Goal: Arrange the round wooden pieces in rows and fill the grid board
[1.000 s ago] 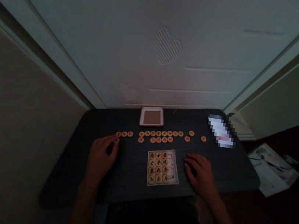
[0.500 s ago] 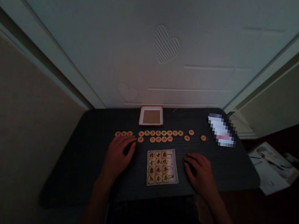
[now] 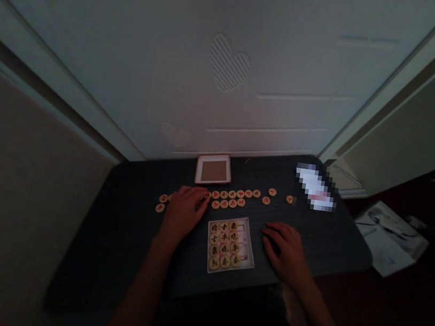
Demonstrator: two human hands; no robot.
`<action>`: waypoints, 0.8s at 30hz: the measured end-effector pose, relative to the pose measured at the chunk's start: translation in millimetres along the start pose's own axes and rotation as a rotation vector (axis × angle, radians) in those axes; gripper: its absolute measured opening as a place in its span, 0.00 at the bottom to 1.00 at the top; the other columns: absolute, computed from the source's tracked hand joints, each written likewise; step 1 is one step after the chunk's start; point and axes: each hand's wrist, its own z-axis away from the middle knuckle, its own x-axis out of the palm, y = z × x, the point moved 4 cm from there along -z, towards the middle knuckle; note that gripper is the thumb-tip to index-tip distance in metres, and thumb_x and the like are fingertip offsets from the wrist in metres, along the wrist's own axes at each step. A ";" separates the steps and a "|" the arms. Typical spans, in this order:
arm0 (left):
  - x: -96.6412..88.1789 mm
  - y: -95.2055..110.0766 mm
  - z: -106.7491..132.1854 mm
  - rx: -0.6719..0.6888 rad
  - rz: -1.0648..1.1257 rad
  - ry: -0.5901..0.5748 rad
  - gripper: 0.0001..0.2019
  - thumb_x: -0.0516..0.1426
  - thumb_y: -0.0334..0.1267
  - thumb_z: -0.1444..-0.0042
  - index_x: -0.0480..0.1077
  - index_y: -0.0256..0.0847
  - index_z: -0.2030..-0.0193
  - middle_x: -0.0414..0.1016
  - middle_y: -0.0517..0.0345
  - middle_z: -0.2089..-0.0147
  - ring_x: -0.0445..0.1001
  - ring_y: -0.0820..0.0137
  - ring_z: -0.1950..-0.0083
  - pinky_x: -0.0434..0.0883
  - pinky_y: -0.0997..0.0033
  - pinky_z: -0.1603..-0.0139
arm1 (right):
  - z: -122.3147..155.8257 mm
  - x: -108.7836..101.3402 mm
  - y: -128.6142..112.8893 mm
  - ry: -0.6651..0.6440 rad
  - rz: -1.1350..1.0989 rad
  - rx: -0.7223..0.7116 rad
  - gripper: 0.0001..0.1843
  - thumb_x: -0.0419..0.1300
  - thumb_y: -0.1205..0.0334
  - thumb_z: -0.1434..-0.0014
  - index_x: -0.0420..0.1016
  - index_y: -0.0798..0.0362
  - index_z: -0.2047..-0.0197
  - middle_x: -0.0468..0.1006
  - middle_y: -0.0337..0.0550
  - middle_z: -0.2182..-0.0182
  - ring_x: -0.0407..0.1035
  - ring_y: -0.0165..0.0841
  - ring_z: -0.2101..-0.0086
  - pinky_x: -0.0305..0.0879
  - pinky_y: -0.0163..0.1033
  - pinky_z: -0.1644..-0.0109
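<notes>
My left hand (image 3: 183, 213) reaches over the left part of a row of round Chinese chess pieces. Its fingers and thumb close round a piece (image 3: 208, 195) at the row's end, which they partly cover. Red-marked pieces (image 3: 232, 203) form two short rows to the right of these fingers. Two pieces (image 3: 160, 208) show at the hand's left, and another is mostly hidden behind it. In front lies a shallow white box (image 3: 247, 263) with black-marked pieces (image 3: 224, 248) laid flat in it. My right hand (image 3: 283, 246) rests on the table beside the box, fingers loosely bent and holding nothing.
A lid-like tray (image 3: 199, 171) lies at the back of the dark table (image 3: 115, 256), near a white panel with hearts. Single pieces (image 3: 272, 192) sit to the right, before a blurred bright phone-like object (image 3: 315, 187). A white box (image 3: 391, 238) stands beyond the table's right edge.
My left hand has moved right along the row, uncovering a piece at the left and covering others. My right hand stays beside the box. The view has shifted slightly.
</notes>
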 end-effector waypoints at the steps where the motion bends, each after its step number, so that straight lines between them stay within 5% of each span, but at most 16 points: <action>1: 1.9 -0.6 -2.5 -0.002 -0.021 -0.002 0.09 0.56 0.41 0.36 0.77 0.46 0.53 0.81 0.54 0.50 0.74 0.55 0.49 0.70 0.52 0.51 | 0.0 -0.1 0.0 -0.002 0.001 0.002 0.13 0.58 0.60 0.34 0.77 0.46 0.48 0.78 0.47 0.49 0.70 0.44 0.47 0.66 0.55 0.42; 14: 12.7 -6.2 -8.2 -0.016 -0.039 -0.038 0.06 0.59 0.39 0.39 0.76 0.45 0.58 0.82 0.53 0.57 0.74 0.56 0.54 0.70 0.56 0.55 | 0.2 -0.5 -0.3 -0.002 -0.005 0.007 0.13 0.58 0.60 0.34 0.77 0.46 0.47 0.78 0.47 0.48 0.70 0.44 0.46 0.66 0.55 0.42; 24: 11.2 -13.7 -5.8 -0.161 0.013 -0.055 0.09 0.59 0.43 0.39 0.74 0.44 0.54 0.78 0.52 0.57 0.74 0.60 0.54 0.71 0.60 0.51 | -0.6 -1.6 -1.9 -0.002 -0.011 0.003 0.13 0.59 0.61 0.34 0.76 0.46 0.47 0.78 0.46 0.48 0.69 0.44 0.46 0.65 0.55 0.42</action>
